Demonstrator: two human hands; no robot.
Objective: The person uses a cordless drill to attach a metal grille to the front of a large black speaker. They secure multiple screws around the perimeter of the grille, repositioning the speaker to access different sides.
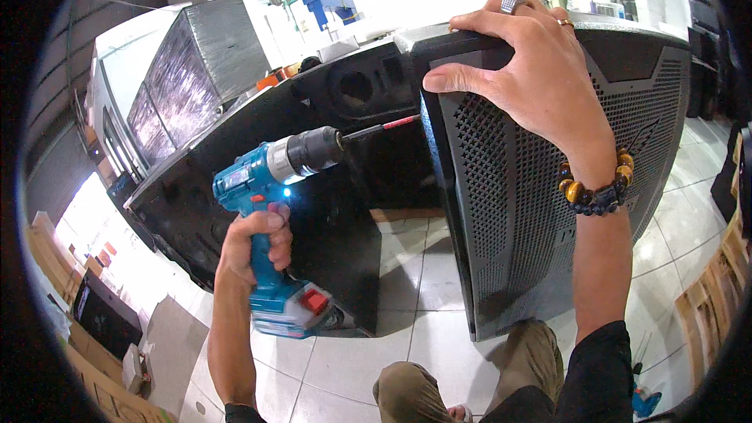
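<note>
Left fingers [280, 249] partly hide the handle [264, 260] of the blue drill [252, 176].

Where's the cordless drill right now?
In the head view, the teal cordless drill is left of centre, gripped in the left hand, its bit pointing toward the black perforated panel on the right.

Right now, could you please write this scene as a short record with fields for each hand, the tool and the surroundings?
Left hand: gripping a teal drill by its handle
Drill: light on; red-ended bit points toward the panel edge, contact unclear
Right hand: over the top edge of a dark grille panel
Panel: upright
Behind: large black cabinet
Floor: pale tiles
</note>
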